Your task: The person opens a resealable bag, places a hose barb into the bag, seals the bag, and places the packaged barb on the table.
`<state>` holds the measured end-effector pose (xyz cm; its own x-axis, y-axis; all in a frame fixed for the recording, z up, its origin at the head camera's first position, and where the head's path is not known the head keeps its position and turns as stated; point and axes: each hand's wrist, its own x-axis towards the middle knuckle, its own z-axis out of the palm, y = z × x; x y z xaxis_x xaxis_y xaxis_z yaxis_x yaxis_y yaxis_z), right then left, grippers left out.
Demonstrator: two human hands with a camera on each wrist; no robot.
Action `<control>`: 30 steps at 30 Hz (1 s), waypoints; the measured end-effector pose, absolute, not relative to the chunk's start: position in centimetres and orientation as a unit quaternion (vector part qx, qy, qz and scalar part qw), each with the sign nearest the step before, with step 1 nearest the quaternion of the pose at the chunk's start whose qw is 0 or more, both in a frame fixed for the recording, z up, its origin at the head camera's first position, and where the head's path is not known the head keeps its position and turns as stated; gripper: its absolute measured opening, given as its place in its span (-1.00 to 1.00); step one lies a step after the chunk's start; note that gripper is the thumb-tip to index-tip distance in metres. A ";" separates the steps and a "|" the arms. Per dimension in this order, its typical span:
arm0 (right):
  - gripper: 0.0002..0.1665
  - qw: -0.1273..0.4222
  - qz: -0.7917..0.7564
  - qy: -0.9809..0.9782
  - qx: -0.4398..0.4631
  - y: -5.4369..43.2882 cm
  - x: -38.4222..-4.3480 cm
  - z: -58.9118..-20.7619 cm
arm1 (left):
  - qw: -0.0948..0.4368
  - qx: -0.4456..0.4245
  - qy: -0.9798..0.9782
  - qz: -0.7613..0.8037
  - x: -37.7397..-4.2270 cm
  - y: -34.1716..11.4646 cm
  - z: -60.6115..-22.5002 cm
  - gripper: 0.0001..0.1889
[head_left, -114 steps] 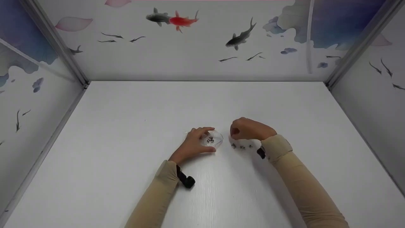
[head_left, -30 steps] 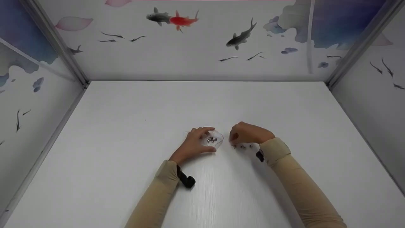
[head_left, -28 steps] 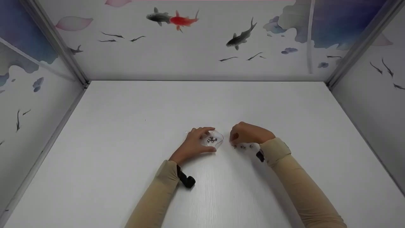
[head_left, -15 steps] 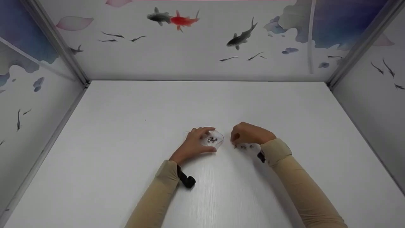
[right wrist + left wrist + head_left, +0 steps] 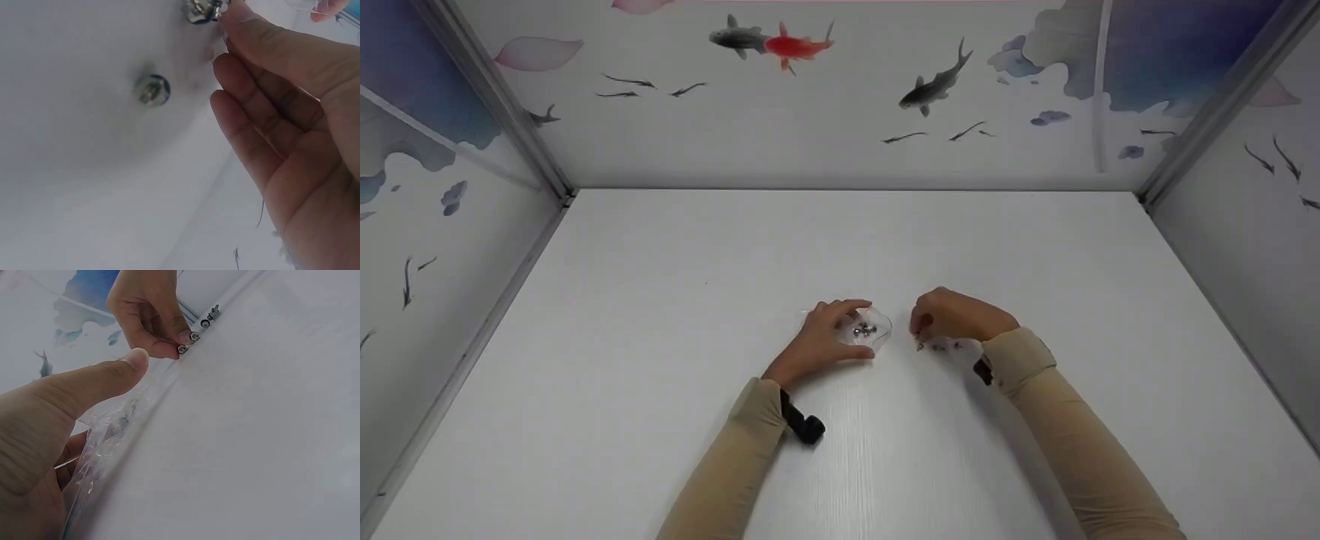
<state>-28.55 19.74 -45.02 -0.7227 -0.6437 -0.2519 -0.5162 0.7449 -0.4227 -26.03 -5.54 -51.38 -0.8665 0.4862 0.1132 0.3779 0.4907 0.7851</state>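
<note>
My left hand [image 5: 821,337] rests on the table with thumb and fingers curved round a clear plastic bag [image 5: 107,444]. Several small shiny metal pieces [image 5: 865,330] lie inside the bag. To the right, my right hand [image 5: 960,311] is lowered over a short row of similar pieces. Its thumb and finger pinch a small silvery metal fitting with a dark ring [image 5: 183,349] at the row's left end; its exact kind is too small to tell. Another fitting [image 5: 153,90] stands apart on the table in the right wrist view.
The white tabletop [image 5: 660,360] meets a printed back wall [image 5: 825,150] with fish on it. Panels with metal corner posts [image 5: 1200,105] enclose both sides. A black wrist camera [image 5: 810,429] sits beside the left cuff.
Since the oldest frame, the cluster of metal pieces in the bag has grown. My right hand has come down onto the row's left end. My left hand stays nearly still.
</note>
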 end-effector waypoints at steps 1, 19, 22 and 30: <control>-0.85 0.196 -0.164 0.913 -0.317 19.7 -28.6 -45.0 | 0.061 0.252 0.861 0.438 -26.1 -5.5 -51.4 -0.20; -0.88 0.206 -0.158 0.919 -0.295 19.7 -28.5 -44.7 | 0.057 0.257 0.863 0.431 -26.1 -5.5 -51.4 -0.20; -0.90 0.203 -0.165 0.919 -0.294 19.6 -28.5 -44.5 | 0.055 0.252 0.864 0.433 -26.1 -5.5 -51.5 -0.21; -0.87 0.188 -0.166 0.920 -0.302 19.1 -28.7 -43.9 | 0.066 0.249 0.860 0.441 -26.0 -5.6 -51.2 -0.20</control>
